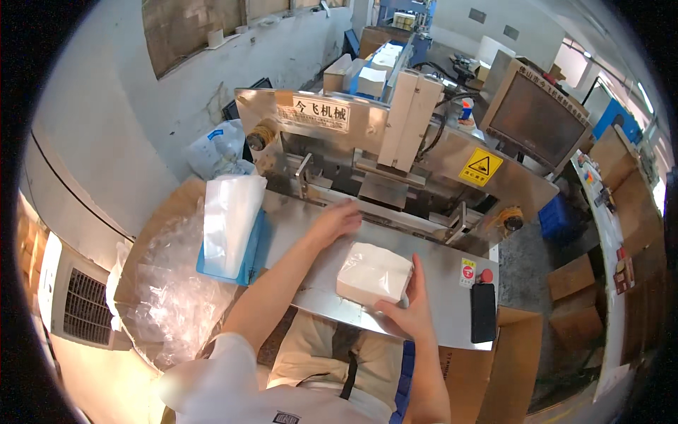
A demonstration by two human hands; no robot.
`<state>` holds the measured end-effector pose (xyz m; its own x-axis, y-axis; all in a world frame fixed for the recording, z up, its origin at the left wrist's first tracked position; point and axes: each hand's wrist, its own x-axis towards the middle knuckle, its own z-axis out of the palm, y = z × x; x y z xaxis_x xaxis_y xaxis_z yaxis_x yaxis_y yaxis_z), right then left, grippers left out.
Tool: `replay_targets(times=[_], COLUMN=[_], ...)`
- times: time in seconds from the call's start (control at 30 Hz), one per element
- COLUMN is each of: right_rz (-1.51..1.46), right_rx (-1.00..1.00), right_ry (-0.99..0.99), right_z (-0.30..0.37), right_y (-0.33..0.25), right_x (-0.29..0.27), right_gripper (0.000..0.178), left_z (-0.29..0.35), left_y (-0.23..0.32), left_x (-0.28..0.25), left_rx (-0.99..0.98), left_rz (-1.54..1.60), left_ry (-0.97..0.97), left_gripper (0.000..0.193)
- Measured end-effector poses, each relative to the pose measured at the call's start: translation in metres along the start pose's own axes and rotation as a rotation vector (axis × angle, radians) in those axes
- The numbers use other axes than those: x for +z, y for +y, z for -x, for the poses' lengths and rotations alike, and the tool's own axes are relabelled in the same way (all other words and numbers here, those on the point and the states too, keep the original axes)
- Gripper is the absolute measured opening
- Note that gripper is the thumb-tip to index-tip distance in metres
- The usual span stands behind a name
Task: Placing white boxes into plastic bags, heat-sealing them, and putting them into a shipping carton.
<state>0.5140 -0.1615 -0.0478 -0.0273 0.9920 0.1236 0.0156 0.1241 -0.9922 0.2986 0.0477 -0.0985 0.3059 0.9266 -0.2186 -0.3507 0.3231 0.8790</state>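
right hand (pixel 408 311) grip: curled on pack (pixel 374 274) at near surface (pixel 438 272) edge | left hand (pixel 335 220): flat, open, holds nothing, far edge by machine (pixel 395 152) | step: placing pack | next: a straight, gentle push

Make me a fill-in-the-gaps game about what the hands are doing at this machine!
1. The right hand holds a ____ pack of tissue.
2. The left hand lies flat on the machine's ____ table.
3. The stack of clear bags rests on a ____ tray.
4. The black phone lies to the ____ of the pack.

Missing words: white; metal; blue; right
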Motion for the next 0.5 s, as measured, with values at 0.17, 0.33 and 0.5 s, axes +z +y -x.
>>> replay_targets(times=[0.17,0.33,0.5], right_rz=[-0.026,0.154,0.101], right_rx=[-0.013,0.056,0.031], right_ry=[0.01,0.1,0.149], right_z=[0.006,0.028,0.044], right_y=[0.016,0.009,0.009], right_x=[-0.005,-0.025,-0.043], right_gripper=[0.113,0.101,0.1], left_z=[-0.032,-0.028,-0.074], left_y=[-0.002,-0.02,-0.018], left_x=[0.039,0.064,0.071], left_rx=[-0.023,0.6,0.206], left_rz=[-0.425,-1.603,-1.475], left_ry=[0.076,0.032,-0.436], left_gripper=[0.034,0.034,0.043])
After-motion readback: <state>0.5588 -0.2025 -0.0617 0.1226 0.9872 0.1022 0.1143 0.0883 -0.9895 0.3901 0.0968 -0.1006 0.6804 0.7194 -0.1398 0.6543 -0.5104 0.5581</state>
